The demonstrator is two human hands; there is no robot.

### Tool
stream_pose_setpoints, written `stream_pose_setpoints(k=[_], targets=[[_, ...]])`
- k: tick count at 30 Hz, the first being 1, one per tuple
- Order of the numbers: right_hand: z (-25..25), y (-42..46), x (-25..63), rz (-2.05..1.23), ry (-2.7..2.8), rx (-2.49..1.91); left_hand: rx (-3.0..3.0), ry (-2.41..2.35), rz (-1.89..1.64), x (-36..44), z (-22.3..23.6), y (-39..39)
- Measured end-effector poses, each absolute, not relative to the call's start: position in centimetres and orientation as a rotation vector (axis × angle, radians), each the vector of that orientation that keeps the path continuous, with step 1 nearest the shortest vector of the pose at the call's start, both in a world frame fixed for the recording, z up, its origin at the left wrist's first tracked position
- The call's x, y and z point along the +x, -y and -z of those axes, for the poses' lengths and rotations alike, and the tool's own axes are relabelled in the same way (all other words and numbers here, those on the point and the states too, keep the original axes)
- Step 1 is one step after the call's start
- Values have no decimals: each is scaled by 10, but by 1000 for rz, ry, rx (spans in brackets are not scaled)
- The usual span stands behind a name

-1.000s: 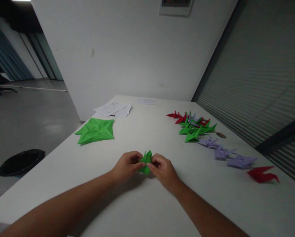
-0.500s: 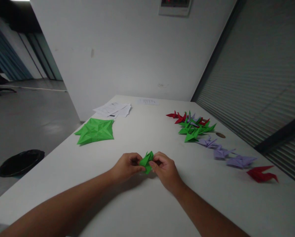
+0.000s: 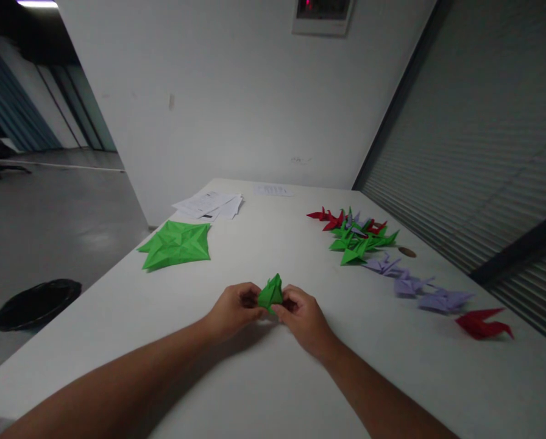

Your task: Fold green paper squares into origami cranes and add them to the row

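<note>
A small folded piece of green paper [image 3: 271, 291] stands between my two hands over the white table [image 3: 273, 378]. My left hand [image 3: 234, 310] pinches its left side with curled fingers. Fingers of my right hand [image 3: 302, 314] are closed on its right side. The paper's upper tip pokes up above both thumbs; its lower part is hidden by my fingers.
A stack of creased green sheets [image 3: 177, 244] lies at the left. White printed papers [image 3: 209, 204] sit at the far end. Red, green and purple folded cranes [image 3: 359, 238] run along the right side, ending in a red crane [image 3: 482, 323]. A black bin [image 3: 35, 302] stands on the floor.
The green paper has been turned and lifted a little between my fingers, so its tip stands higher. Both hands stay in nearly the same spot.
</note>
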State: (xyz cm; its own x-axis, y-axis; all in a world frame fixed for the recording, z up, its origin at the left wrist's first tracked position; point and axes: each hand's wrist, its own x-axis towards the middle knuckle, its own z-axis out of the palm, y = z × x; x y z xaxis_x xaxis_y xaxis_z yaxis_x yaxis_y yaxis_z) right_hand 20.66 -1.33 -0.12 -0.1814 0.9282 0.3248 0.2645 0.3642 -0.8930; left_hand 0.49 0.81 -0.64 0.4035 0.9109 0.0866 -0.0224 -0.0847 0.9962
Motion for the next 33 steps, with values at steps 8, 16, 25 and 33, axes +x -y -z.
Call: stream_pose_setpoints(k=[8, 16, 25, 33], targets=[[-1, 16, 204, -750, 1651, -1026, 1495, -887, -1015, 4, 9, -8], [-11, 25, 206, -403, 1810, -900, 1383, -826, -1064, 10, 3, -3], [-1, 21, 205, -521, 1719, -979, 1315, -723, -1024, 10, 3, -1], [-19, 23, 205, -374, 1829, -814, 1271, -592, -1049, 9, -1, 2]])
